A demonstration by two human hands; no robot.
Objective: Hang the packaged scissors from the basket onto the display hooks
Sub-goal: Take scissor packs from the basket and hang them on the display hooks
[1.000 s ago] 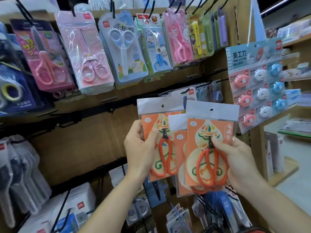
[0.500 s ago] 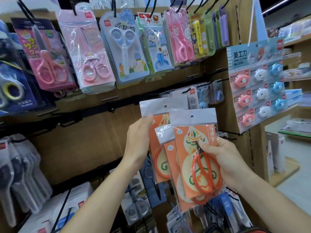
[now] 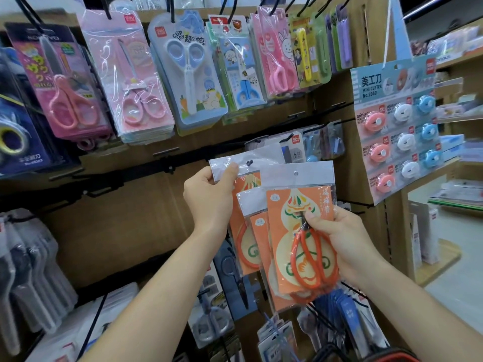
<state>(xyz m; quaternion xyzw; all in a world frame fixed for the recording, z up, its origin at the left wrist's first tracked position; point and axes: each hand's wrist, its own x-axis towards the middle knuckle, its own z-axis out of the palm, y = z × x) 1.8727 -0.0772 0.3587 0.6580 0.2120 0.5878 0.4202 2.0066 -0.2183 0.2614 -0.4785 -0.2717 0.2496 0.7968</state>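
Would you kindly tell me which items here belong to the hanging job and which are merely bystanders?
Job:
left hand, pinching a clear packet of orange-handled scissors at a black display hook
right hand, holding further orange scissors packets

Lying about:
hung pink scissors packs
blue mini-cutter card

Your left hand (image 3: pixel 209 194) holds the rear pack (image 3: pixel 264 159) by its top edge, with its hole at the hook (image 3: pixel 249 162) tip. Your right hand (image 3: pixel 347 241) holds the front packs (image 3: pixel 295 231) before it, lower right. The cutter card (image 3: pixel 392 131) hangs further right, and the basket (image 3: pixel 386 357) is below.
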